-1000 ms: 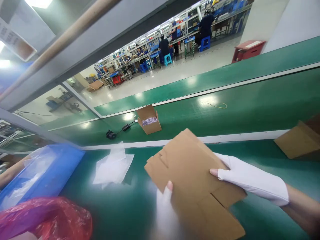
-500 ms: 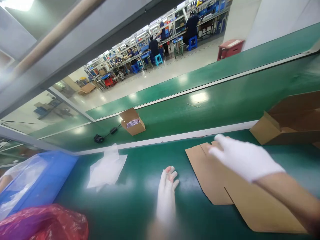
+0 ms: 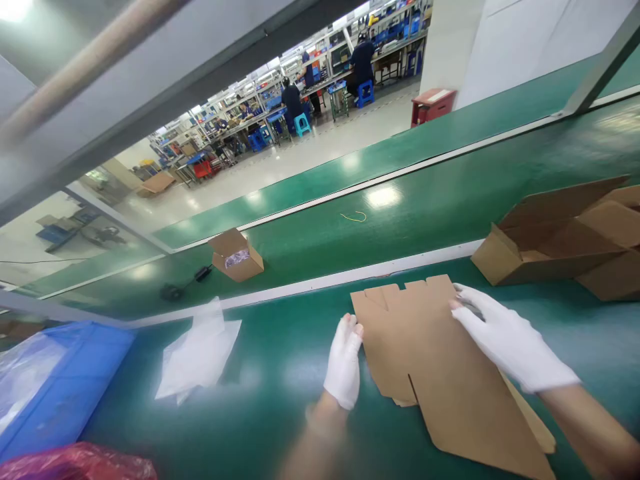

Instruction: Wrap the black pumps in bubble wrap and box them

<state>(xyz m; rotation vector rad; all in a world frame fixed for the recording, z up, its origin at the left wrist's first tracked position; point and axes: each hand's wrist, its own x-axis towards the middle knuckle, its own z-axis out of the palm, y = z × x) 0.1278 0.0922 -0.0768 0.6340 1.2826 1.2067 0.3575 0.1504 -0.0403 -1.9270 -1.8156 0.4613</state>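
A flat, die-cut cardboard box blank (image 3: 440,347) with slots along its far edge lies tilted over the green work surface, and a second cardboard piece (image 3: 533,417) shows beneath its right side. My left hand (image 3: 345,360), in a white glove with bare fingertips, pinches the blank's left edge. At its far right corner, my gloved right hand (image 3: 510,337) grips the edge between thumb and fingers. Parts of the fingers of both hands are hidden by the board.
Open cardboard boxes (image 3: 555,233) stand at the right. White sheets (image 3: 200,353), a blue bin (image 3: 90,373) and a red plastic bag (image 3: 85,463) are at the left. Beyond the white rail (image 3: 320,283) sit a small open box (image 3: 247,267) and a black adapter (image 3: 203,273).
My right hand has come down onto the blank's right edge. My left hand has moved from the bare surface to its left edge. The blank has shifted and the view has turned right.
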